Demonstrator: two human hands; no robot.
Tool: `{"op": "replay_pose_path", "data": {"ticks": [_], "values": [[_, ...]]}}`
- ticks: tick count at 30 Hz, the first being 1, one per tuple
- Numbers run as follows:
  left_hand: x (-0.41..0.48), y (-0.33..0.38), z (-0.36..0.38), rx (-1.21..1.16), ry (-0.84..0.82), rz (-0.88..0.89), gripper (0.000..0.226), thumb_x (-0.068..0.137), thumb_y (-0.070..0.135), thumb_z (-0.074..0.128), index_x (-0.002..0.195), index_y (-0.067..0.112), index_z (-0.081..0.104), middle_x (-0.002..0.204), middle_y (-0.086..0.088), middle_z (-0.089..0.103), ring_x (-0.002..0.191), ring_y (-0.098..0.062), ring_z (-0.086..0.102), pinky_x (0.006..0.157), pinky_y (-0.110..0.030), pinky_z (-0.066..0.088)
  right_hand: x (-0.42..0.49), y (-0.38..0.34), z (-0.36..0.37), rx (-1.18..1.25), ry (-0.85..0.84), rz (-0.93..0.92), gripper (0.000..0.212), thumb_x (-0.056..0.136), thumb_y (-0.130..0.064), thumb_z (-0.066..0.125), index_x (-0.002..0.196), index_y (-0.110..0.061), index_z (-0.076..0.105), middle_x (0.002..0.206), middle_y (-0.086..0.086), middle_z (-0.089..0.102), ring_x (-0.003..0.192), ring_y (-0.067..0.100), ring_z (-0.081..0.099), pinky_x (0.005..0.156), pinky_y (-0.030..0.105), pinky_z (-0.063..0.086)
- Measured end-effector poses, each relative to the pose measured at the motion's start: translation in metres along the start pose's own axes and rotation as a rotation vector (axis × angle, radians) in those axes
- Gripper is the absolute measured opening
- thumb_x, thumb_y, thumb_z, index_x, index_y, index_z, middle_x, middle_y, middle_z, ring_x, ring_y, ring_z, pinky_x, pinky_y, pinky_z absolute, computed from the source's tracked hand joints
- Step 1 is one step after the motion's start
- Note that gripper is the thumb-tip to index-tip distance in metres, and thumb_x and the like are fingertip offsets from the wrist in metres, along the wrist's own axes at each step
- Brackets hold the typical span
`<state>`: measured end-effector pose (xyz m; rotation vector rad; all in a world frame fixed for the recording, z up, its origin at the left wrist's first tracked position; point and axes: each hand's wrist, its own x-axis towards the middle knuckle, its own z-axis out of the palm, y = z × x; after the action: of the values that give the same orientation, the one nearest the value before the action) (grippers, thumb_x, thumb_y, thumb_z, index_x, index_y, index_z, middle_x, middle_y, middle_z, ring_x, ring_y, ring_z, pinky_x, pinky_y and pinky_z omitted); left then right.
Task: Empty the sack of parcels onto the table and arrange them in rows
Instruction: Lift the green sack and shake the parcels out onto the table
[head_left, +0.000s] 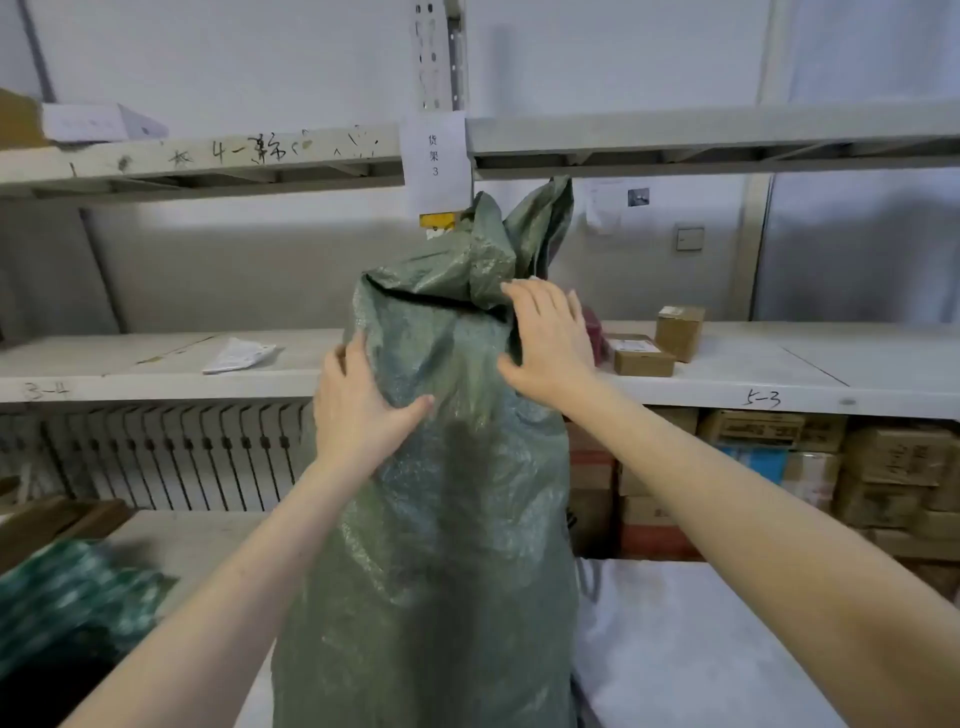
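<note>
A tall green woven sack stands upright on the white table in front of me, its top folded and bunched. My left hand holds the sack's left side, thumb on the front and fingers wrapped round the edge. My right hand lies on the upper right of the sack near its folded mouth, fingers spread and nearly straight. The parcels inside are hidden; the sack bulges with them.
Behind the sack runs a shelf with two small cardboard boxes and a white packet. Stacked cartons fill the space under it. A green-white bundle lies at the left.
</note>
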<state>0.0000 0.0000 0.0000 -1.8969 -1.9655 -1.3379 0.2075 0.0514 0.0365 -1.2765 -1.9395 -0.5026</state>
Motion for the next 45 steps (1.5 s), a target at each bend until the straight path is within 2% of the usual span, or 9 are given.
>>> {"op": "replay_pose_path", "data": {"ticks": [4,9,15,21,25,30,35,38,45], "values": [[0.019,-0.001,0.017,0.03,-0.059,-0.33,0.108,0.071,0.067,0.068,0.15,0.012,0.019,0.151,-0.016,0.033,0.138,-0.035,0.033,0.11,-0.057,0.03,0.047,-0.009,0.015,-0.163,-0.071,-0.18,0.089,0.081,-0.033,0.064,0.153,-0.019,0.013,0.159,0.002,0.017,0.149,0.021,0.004,0.113,0.063,0.0],[0.028,0.001,0.032,-0.251,-0.02,-0.458,0.045,0.088,0.044,0.064,0.124,0.017,0.06,0.108,-0.002,0.067,0.096,-0.026,0.063,0.078,-0.035,0.05,0.098,-0.001,0.033,-0.501,-0.187,-0.308,0.1,0.082,-0.043,0.064,0.154,-0.024,-0.003,0.162,0.009,0.0,0.148,0.029,-0.014,0.105,0.073,-0.007],[0.037,0.011,0.044,-0.333,0.189,-0.496,0.02,0.098,0.022,0.051,0.102,0.023,0.07,0.062,0.004,0.054,0.053,-0.014,0.044,0.05,-0.025,0.029,0.112,0.02,0.051,-0.564,-0.204,-0.264,0.081,0.088,-0.027,0.058,0.154,-0.023,0.012,0.142,0.008,0.046,0.142,0.031,0.021,0.104,0.074,-0.008],[0.045,0.005,0.041,-0.518,0.301,-0.661,0.021,0.099,0.02,0.046,0.086,0.013,0.061,0.074,-0.004,0.056,0.068,-0.023,0.049,0.063,-0.029,0.037,0.085,0.029,0.063,-0.373,-0.442,-0.049,0.041,0.089,-0.011,0.048,0.127,-0.026,0.056,0.149,0.015,0.031,0.14,0.036,0.019,0.106,0.076,-0.001],[0.066,-0.005,0.027,-0.651,0.356,-0.778,0.018,0.095,0.012,0.045,0.083,0.01,0.057,0.073,-0.004,0.053,0.078,-0.025,0.051,0.068,-0.031,0.039,0.069,0.038,0.063,-0.25,-0.479,-0.013,0.05,0.091,-0.008,0.045,0.136,-0.031,0.045,0.161,0.012,0.001,0.146,0.04,-0.011,0.105,0.076,-0.002],[0.088,-0.008,-0.001,-0.483,0.359,-0.649,0.018,0.094,0.012,0.042,0.085,0.006,0.057,0.087,-0.014,0.059,0.083,-0.032,0.053,0.072,-0.031,0.035,0.043,0.026,0.066,0.022,-0.603,0.188,0.034,0.097,-0.027,0.037,0.131,-0.021,0.034,0.133,0.018,0.043,0.119,0.042,0.046,0.102,0.063,0.031],[0.107,0.004,-0.016,-0.373,0.327,-0.45,0.038,0.092,0.01,0.042,0.056,0.013,0.033,0.057,-0.01,0.039,0.069,-0.03,0.039,0.066,-0.032,0.03,0.011,0.005,0.086,0.437,-0.632,0.407,0.059,0.098,-0.047,0.041,0.137,-0.009,0.02,0.125,0.022,0.053,0.097,0.035,0.057,0.073,0.039,0.045],[0.105,0.008,-0.005,-0.352,0.294,-0.395,0.039,0.094,0.013,0.042,0.056,0.012,0.034,0.069,-0.023,0.047,0.086,-0.046,0.057,0.065,-0.033,0.031,-0.007,-0.001,0.088,0.571,-0.764,0.5,0.071,0.099,-0.045,0.043,0.145,-0.002,0.011,0.134,0.019,0.049,0.103,0.029,0.054,0.072,0.031,0.042],[0.059,-0.01,0.053,-0.223,0.057,-0.275,0.024,0.099,0.019,0.042,0.085,0.009,0.06,0.096,-0.019,0.067,0.094,-0.035,0.06,0.069,-0.031,0.035,-0.092,-0.001,0.131,0.695,-1.053,0.712,0.094,0.094,-0.053,0.048,0.152,-0.008,-0.009,0.158,0.012,0.021,0.135,0.031,0.038,0.098,0.039,0.043]]}}
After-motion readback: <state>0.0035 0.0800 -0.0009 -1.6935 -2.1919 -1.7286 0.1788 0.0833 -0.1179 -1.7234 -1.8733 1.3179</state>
